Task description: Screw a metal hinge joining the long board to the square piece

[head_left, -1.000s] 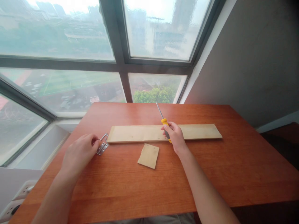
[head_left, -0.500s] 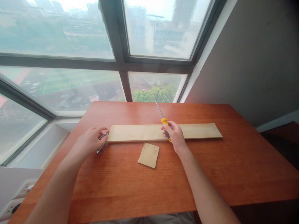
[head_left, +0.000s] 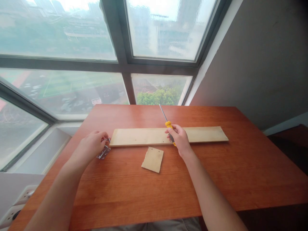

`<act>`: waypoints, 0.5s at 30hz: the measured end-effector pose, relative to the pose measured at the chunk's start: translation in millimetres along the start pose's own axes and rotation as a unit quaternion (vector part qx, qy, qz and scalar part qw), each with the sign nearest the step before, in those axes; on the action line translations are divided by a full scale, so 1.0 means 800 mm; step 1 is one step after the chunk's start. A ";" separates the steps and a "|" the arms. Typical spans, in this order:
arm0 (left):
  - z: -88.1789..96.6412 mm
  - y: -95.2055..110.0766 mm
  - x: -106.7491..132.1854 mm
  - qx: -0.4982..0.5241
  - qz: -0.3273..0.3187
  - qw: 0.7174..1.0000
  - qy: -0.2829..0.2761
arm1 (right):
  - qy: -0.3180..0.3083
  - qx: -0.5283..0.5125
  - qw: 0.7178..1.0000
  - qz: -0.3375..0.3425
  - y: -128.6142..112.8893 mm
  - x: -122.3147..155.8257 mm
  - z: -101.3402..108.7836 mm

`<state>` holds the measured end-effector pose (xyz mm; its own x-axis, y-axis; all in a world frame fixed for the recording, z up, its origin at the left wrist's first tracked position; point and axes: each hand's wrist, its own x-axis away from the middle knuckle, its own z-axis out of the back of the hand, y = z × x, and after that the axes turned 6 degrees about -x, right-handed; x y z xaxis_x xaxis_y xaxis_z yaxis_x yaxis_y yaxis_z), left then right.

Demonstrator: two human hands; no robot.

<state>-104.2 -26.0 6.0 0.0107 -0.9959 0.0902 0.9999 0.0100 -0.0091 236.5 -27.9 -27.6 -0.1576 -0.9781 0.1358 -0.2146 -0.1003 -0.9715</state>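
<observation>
My left hand [head_left: 90, 146] rests on a metal hinge [head_left: 104, 151] at the left end of a long pale wooden board [head_left: 144, 136], its fingers curled over the hinge's upper part. My right hand [head_left: 179, 138] is closed round a screwdriver [head_left: 166, 122] with a yellow and dark handle. The metal shaft points away from me, up over the board. A small square piece of wood [head_left: 153, 159] with two holes lies just in front of the board, between my hands.
Everything lies on a reddish-brown table [head_left: 216, 173] against a large window [head_left: 120, 64]. A grey wall [head_left: 260, 57] runs along the right. A white power strip [head_left: 14, 208] sits off the table's near left corner.
My left hand slid forward over the hinge toward the board's left end, then drew back slightly. My right hand and the screwdriver stayed where they were.
</observation>
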 end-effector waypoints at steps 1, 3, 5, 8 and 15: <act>0.001 0.001 0.000 -0.010 -0.002 1.000 -0.001 | 0.000 0.001 1.000 0.000 0.000 0.000 0.000; 0.001 0.002 -0.001 -0.025 -0.004 1.000 -0.006 | 0.000 0.002 1.000 0.002 0.000 0.000 0.000; 0.002 0.003 -0.001 -0.034 -0.003 0.999 -0.010 | 0.000 0.002 1.000 0.002 0.000 0.000 0.000; 0.001 0.003 -0.002 -0.041 -0.003 0.999 -0.012 | -0.001 0.002 1.000 0.002 0.000 0.000 0.000; -0.007 0.002 0.002 -0.024 0.003 0.999 0.027 | 0.001 0.000 1.000 0.001 0.000 -0.001 0.001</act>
<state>-102.9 -27.8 0.8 0.0145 -0.9992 0.0362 0.9983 0.0124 -0.0568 237.4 -27.6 -28.1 -0.1597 -0.9780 0.1339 -0.2141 -0.0981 -0.9719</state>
